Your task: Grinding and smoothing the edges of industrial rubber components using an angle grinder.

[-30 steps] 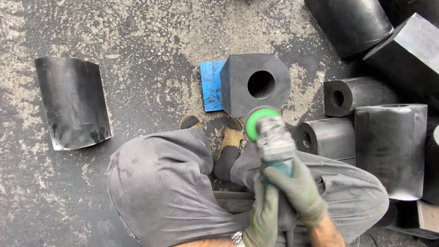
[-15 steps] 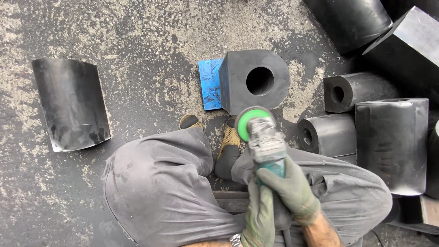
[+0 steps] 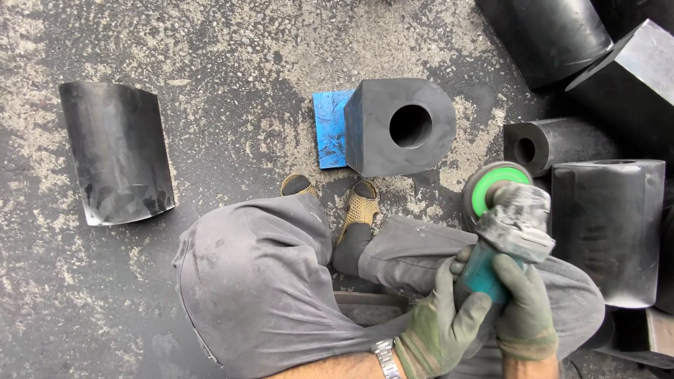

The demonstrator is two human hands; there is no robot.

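Floor (image 3: 210, 56): rough dark concrete, dusted with pale grit.
Angle grinder (image 3: 507, 224): long axis runs away from the person, green-centred disc end pointing forward, above the right knee.
Left hand (image 3: 442, 319): gloved, clenched round the teal handle.
Right hand (image 3: 523, 302): gloved, gripping the handle too.
Rubber block (image 3: 400, 126): matte black, round bore.

Green-disc teal grinder (image 3: 505, 231), grey-green gloves, black holed block (image 3: 400, 126), blue plate (image 3: 330, 130), yellow mesh shoes (image 3: 360, 207)

Curved black sheet (image 3: 116, 153); blue plate (image 3: 331, 128); holed block (image 3: 400, 126)
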